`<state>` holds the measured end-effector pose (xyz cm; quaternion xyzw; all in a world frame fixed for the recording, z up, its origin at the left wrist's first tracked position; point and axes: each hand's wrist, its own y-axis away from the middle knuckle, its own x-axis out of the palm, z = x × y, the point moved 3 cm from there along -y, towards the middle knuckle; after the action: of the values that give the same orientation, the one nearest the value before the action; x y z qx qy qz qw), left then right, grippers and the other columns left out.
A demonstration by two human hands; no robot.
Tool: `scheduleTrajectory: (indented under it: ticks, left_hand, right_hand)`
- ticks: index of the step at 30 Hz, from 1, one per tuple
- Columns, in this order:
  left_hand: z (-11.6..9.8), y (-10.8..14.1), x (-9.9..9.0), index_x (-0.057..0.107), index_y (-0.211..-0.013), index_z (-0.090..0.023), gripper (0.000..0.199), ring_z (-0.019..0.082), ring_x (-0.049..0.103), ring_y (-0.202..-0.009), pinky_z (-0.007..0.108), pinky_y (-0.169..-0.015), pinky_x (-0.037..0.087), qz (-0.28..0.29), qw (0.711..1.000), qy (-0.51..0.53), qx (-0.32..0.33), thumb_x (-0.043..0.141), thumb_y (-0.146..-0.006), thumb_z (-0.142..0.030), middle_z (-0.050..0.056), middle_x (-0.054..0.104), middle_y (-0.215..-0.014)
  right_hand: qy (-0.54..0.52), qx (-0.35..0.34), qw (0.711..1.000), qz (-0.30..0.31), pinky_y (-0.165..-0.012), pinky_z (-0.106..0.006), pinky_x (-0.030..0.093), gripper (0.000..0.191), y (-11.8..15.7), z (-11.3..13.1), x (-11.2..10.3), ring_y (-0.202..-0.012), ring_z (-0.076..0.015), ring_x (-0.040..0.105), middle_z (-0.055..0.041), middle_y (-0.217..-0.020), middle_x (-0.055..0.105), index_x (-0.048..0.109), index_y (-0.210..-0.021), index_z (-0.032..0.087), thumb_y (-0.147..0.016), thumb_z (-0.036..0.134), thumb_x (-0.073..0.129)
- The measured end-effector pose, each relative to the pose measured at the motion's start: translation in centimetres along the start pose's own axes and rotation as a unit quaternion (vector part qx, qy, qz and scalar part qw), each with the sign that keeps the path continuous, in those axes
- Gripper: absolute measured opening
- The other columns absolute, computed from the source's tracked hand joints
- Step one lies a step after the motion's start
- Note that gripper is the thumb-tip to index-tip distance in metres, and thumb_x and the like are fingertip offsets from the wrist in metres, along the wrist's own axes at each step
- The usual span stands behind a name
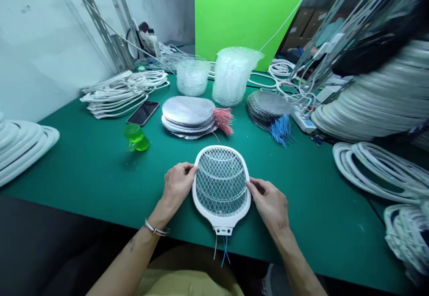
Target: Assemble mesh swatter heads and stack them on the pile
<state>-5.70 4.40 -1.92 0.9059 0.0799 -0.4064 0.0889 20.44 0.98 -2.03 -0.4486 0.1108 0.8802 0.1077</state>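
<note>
A white racket head (221,182), like that of an electric fly swatter, lies at the front of the green table with metal mesh inside its frame. One pinkish wire and blue wires hang from its neck over the table edge. My left hand (177,182) pinches the left side of the frame between thumb and fingers. On the opposite side, my right hand (270,200) grips the rim in the same way. Beyond it sits a stack of silver mesh sheets (189,112) with red wires, and to the right a darker mesh stack (268,107) with blue wires.
Clear plastic rings stand in two stacks (192,78) at the back. A phone (143,113) and a green transparent container (136,137) lie left. White frames pile up at far left (25,148) and right (368,95). A power strip (303,120) sits right.
</note>
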Motion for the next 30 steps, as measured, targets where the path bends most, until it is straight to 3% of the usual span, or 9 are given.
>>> scheduleTrajectory:
  ticks: [7,12,18,22,26,30]
  left_hand:
    - [-0.3,0.3,0.1,0.073,-0.087,-0.025,0.024,0.023,0.068,-0.081,0.029,-0.065,0.042,-0.008,0.995,-0.104,-0.005,0.057,-0.09,-0.042,0.002,0.075,-0.09]
    - [-0.7,0.6,-0.1,0.072,-0.088,-0.028,0.026,0.026,0.068,-0.083,0.03,-0.061,0.039,-0.009,0.989,-0.142,-0.038,0.054,-0.091,-0.046,0.002,0.075,-0.092]
    - [-0.8,1.0,0.3,0.07,-0.088,-0.027,0.026,0.027,0.068,-0.082,0.03,-0.059,0.038,-0.031,0.984,-0.173,-0.027,0.052,-0.092,-0.046,0.003,0.074,-0.092]
    - [-0.5,1.0,0.3,0.07,-0.088,-0.028,0.025,0.026,0.068,-0.083,0.03,-0.06,0.038,-0.045,0.988,-0.146,-0.03,0.053,-0.091,-0.046,0.002,0.073,-0.092]
    - [0.2,0.8,0.2,0.071,-0.085,-0.029,0.031,0.025,0.068,-0.08,0.029,-0.059,0.038,-0.024,0.994,-0.087,-0.054,0.052,-0.09,-0.053,0.0,0.074,-0.085]
    - [0.4,0.8,0.2,0.071,-0.088,-0.029,0.023,0.021,0.068,-0.082,0.028,-0.064,0.041,-0.024,0.998,-0.054,-0.03,0.055,-0.09,-0.046,-0.001,0.075,-0.094]
  right_hand:
    - [0.038,0.036,0.999,0.011,-0.065,-0.033,0.041,0.032,-0.6,0.1,-0.4,-0.084,-0.0263,0.067,-0.0022,-0.086,0.075,0.075,-0.094,0.031,-0.08,0.053,0.056]
    - [0.041,0.058,0.997,0.012,-0.061,-0.03,0.039,0.03,-0.6,0.3,-0.2,-0.074,-0.0222,0.067,0.0006,-0.074,0.074,0.074,-0.083,0.031,-0.081,0.056,0.057]
    - [0.064,0.059,0.995,-0.041,-0.062,-0.031,0.033,0.03,0.2,0.3,0.5,-0.08,-0.0249,0.065,-0.0041,-0.091,0.074,0.073,-0.083,0.028,-0.085,0.052,0.054]
    - [0.038,0.053,0.997,-0.052,-0.064,-0.031,0.036,0.032,0.3,-0.3,1.0,-0.081,-0.0235,0.065,-0.0005,-0.088,0.074,0.072,-0.083,0.03,-0.085,0.057,0.053]
    - [0.011,0.057,0.996,-0.068,-0.066,-0.03,0.039,0.038,0.7,-0.7,0.9,-0.081,-0.0225,0.065,-0.0005,-0.09,0.074,0.073,-0.085,0.03,-0.085,0.06,0.05]
    - [-0.013,0.048,0.997,-0.061,-0.068,-0.031,0.04,0.036,1.0,-0.5,0.7,-0.078,-0.0211,0.064,0.0004,-0.093,0.074,0.074,-0.088,0.031,-0.081,0.06,0.054]
